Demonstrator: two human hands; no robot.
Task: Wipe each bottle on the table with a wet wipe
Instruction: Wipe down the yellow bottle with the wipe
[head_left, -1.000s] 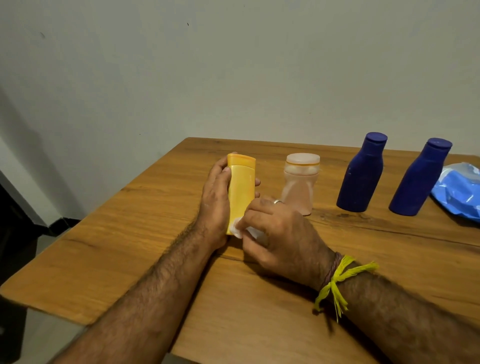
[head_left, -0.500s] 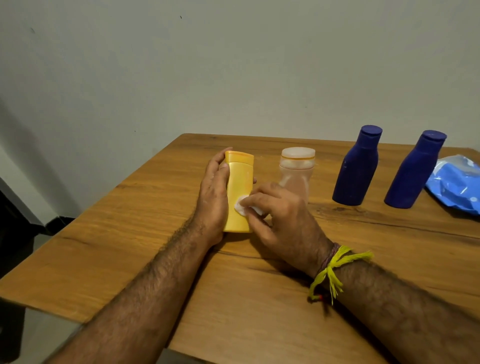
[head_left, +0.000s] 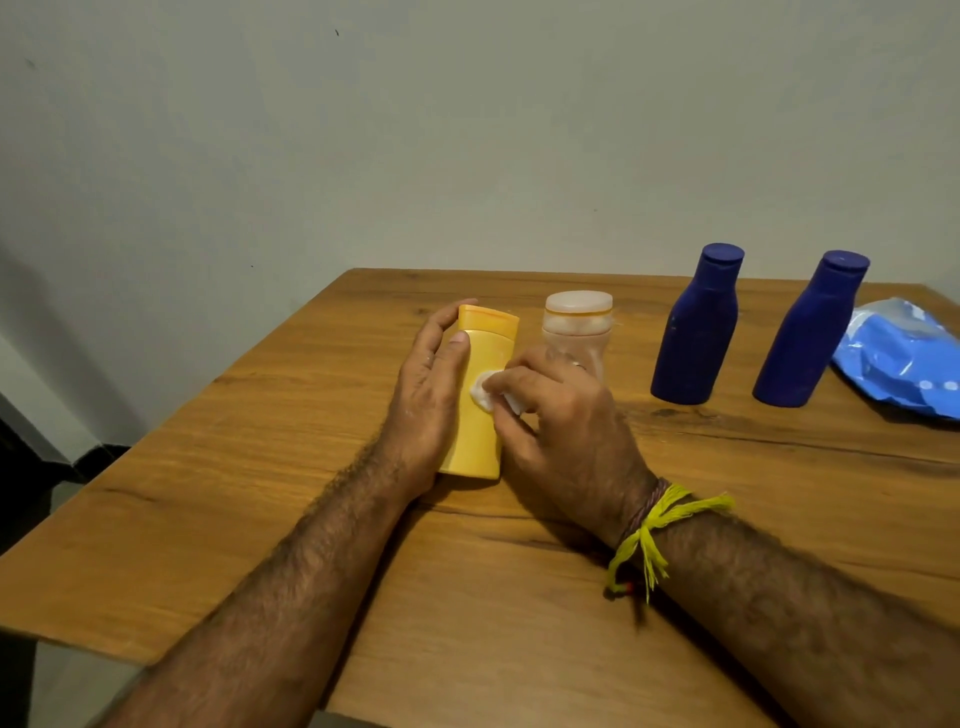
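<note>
Head view: the yellow bottle (head_left: 480, 395) stands upright on the wooden table (head_left: 260, 493), toward its left half. The left hand (head_left: 428, 400) wraps around the bottle's left side, thumb on the front face and fingers curled behind near the cap. The right hand (head_left: 561, 421) pinches a small folded wet wipe (head_left: 485, 397) between thumb and fingers and presses it on the front face, about halfway up.

To do this step well, the left hand should probably brace the bottle firmly so the rubbing does not tip or slide it, and turn it bit by bit so the sides, back and cap get covered, not just the front. The wipe is bunched small, so overlapping strokes seem wise.

Just beside the right hand's knuckles stands a translucent bottle (head_left: 576, 332), close enough that a wide stroke to the right could knock it. Two dark blue bottles (head_left: 696, 332) (head_left: 808, 338) stand well apart further right, with a blue wipes pack (head_left: 904, 358) beyond them at the frame's edge. The table's left edge runs diagonally, not far from the left forearm; open wood lies in front, towards the person, which looks like the safest room for moving.
</note>
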